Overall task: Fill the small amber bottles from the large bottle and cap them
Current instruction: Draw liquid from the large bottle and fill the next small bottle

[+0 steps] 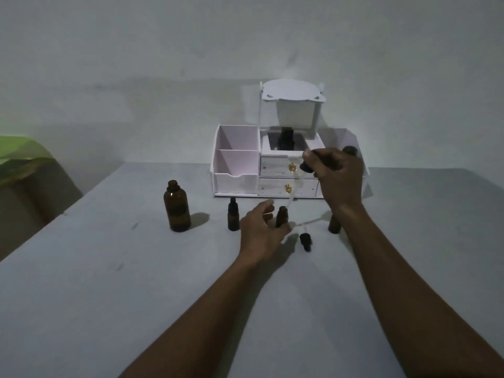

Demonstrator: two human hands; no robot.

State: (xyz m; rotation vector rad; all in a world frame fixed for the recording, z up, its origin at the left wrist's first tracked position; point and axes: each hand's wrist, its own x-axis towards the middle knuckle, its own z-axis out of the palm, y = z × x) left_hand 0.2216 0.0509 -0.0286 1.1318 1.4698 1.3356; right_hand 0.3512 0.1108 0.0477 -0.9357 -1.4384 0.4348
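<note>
R hand [336,174] is pinching a dropper [296,184] over the open small bottle [281,216]; L hand [260,231] is gripping that bottle, fingers curled round it.
Dropper's black bulb is sitting betw. R thumb & fingers, glass tip pointing down at the bottle mouth. Large bottle [176,207], uncapped, is standing well left on the table [109,296]; capped small bottle [233,215] is standing betw. it & L hand. Second dropper [305,240] is lying just right of L thumb. White organizer [236,175] is sitting at the far side.

Large amber bottle [177,209] upright, uncapped
</note>
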